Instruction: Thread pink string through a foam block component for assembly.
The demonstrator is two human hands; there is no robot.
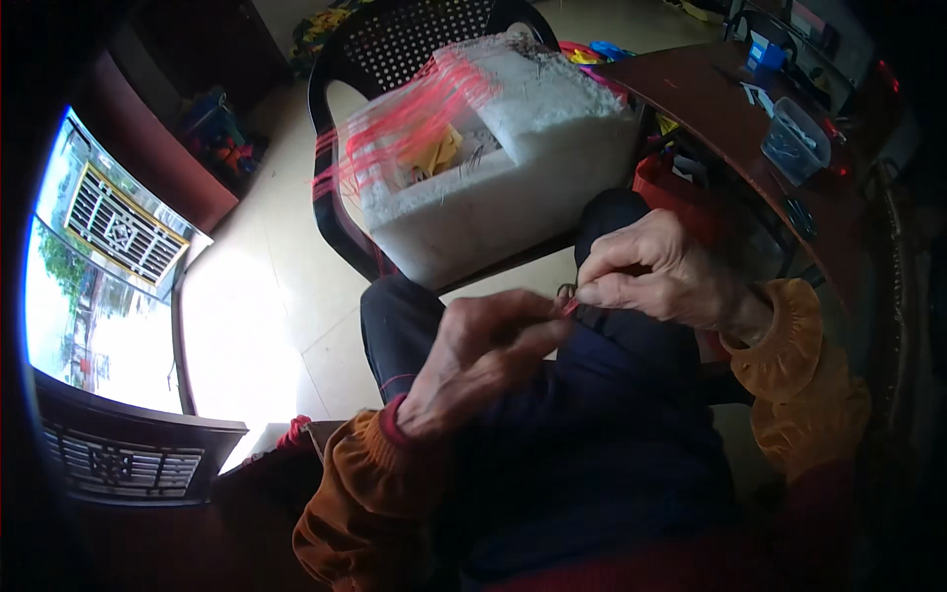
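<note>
Above my lap, my left hand (478, 350) and my right hand (656, 271) meet, fingertips almost touching. Thumb and forefinger of the left one pinch a small red strand-like piece (569, 308); motion blurs this hand a little. My right hand is closed in a pinch at the same spot, where a tiny dark curved bit shows; what it holds is too small to name. Beyond them stands a white foam box (444, 232), with many red strings (419, 118) draped over its top. A yellowish piece (434, 156) lies inside the box.
A black plastic chair (326, 187) bears the box. To the right, a dark red table (681, 94) carries a clear plastic tub (794, 143), a blue box (764, 51) and scissors (801, 217). A red bag (681, 197) hangs below its edge. A bright doorway is at left.
</note>
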